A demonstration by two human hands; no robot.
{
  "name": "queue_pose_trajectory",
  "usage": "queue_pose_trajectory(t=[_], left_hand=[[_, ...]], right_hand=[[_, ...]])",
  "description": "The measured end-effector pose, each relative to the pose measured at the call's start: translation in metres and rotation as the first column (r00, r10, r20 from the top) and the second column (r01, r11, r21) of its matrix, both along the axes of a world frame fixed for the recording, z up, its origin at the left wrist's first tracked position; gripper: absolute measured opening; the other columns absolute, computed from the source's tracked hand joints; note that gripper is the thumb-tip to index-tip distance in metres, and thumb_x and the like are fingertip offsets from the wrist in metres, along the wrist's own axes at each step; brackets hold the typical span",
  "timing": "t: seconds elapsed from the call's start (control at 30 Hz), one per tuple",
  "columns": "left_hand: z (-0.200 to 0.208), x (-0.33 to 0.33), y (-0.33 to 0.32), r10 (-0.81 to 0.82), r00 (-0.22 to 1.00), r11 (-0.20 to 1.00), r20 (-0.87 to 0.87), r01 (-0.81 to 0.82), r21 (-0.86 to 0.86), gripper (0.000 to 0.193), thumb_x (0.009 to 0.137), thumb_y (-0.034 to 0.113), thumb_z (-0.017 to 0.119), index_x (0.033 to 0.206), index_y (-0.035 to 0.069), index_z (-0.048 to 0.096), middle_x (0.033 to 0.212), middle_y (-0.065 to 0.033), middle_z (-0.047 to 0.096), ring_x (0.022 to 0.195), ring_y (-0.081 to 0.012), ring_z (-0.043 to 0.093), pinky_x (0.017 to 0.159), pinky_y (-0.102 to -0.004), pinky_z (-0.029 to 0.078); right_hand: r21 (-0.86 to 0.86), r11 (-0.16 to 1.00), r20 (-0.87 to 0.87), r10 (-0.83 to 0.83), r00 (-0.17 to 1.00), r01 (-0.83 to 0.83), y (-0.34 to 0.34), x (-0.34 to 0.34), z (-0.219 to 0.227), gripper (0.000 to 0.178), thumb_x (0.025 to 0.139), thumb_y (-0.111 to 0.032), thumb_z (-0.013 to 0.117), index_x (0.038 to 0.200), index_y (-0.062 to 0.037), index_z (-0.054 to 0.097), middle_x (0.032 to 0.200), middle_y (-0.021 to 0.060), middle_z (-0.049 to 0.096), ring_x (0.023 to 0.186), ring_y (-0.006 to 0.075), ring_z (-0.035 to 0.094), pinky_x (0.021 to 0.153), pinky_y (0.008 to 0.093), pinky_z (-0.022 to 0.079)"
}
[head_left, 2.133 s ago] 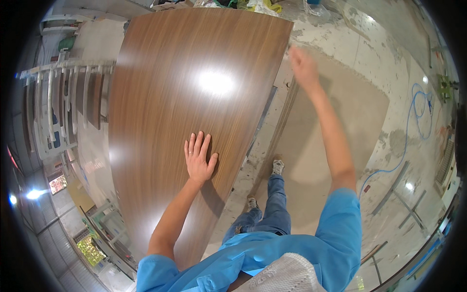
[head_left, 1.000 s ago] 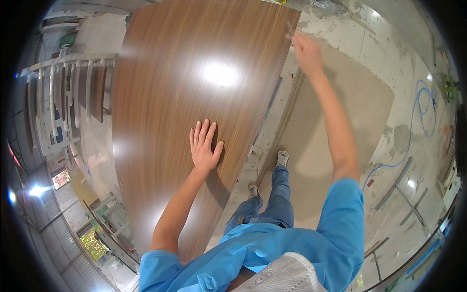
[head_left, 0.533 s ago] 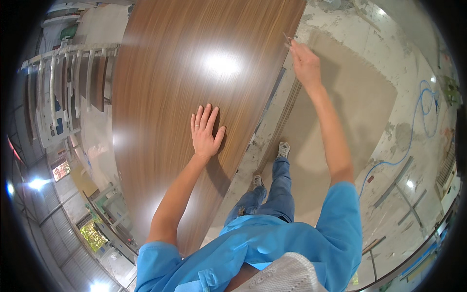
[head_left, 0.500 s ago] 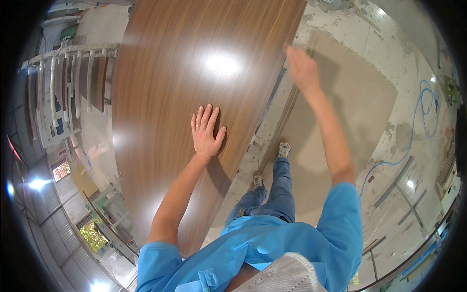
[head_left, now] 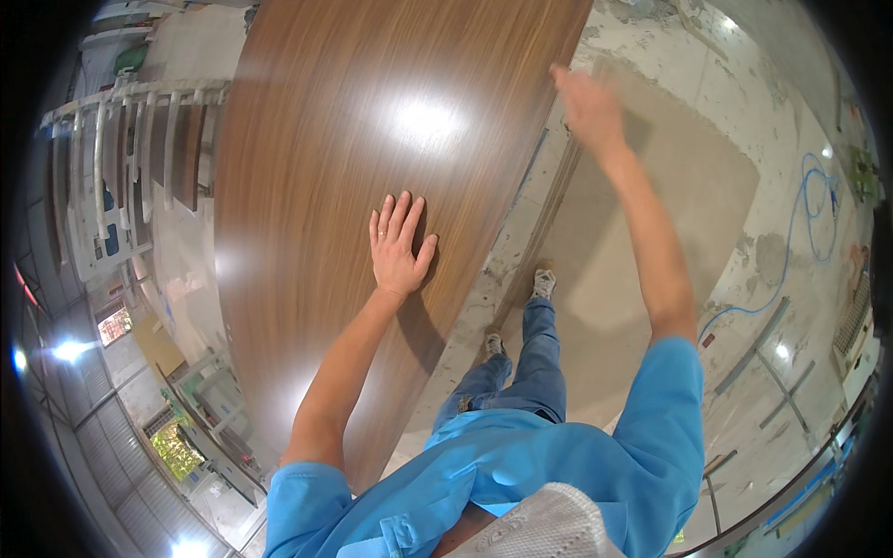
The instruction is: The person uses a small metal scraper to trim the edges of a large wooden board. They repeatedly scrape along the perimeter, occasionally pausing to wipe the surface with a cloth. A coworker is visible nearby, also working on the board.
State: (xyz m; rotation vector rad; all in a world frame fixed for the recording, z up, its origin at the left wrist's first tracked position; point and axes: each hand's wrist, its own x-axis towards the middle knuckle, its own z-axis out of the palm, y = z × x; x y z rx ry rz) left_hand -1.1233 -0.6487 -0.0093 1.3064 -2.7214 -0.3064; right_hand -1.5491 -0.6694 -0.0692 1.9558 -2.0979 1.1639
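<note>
A large wood-grain panel (head_left: pixel 316 186) with a glossy brown face lies under my hands. My left hand (head_left: pixel 400 256) rests flat on it, fingers stretched out and a ring on one of them. At the panel's right edge, farther from me, is my right hand (head_left: pixel 593 112), slightly blurred. Its fingers are curled closed, with the fingertips at the edge. Whatever they may hold is too small or hidden to make out.
To the right a large beige board (head_left: pixel 651 205) lies on the stained floor. Beyond it are a coiled blue hose (head_left: pixel 791 260) and grey metal strips (head_left: pixel 786 391). On the left stands a white rack (head_left: pixel 102 167) with upright panels. My shoes (head_left: pixel 544 282) are beside the panel.
My right hand has moved a little farther away and to the right along the panel's edge. The left hand stays flat on the panel, appearing shifted only slightly.
</note>
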Motion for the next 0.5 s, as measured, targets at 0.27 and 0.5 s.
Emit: queue_pose_trajectory(t=[0.27, 0.5], left_hand=[[0.0, 0.0, 0.001, -0.006, 1.0, 1.0, -0.001, 0.006, 0.003, 0.067, 0.103, 0.047, 0.059, 0.163, 0.02, 0.048, 0.172, -0.0059, 0.042, 0.161, -0.0343, 0.031, 0.132, -0.0565, 0.019], [0.001, 0.0, -0.001, -0.018, 1.0, 1.0, 0.002, 0.018, 0.008, 0.067, 0.106, 0.05, 0.055, 0.164, 0.018, 0.046, 0.172, -0.0075, 0.04, 0.161, -0.035, 0.029, 0.132, -0.0565, 0.017]], right_hand=[[0.096, 0.94, -0.124, 0.338, 0.933, -0.328, 0.077, 0.074, 0.017, 0.024, 0.101, -0.009, 0.066, 0.122, -0.0041, 0.076, 0.091, 0.0148, 0.072, 0.083, 0.0257, 0.072, 0.072, 0.0362, 0.06], [-0.063, 0.98, 0.482, -0.138, 0.865, 0.191, -0.04, -0.047, -0.026, 0.024, 0.108, -0.018, 0.065, 0.123, -0.0031, 0.076, 0.086, 0.0116, 0.067, 0.072, 0.0281, 0.064, 0.067, 0.0345, 0.052]])
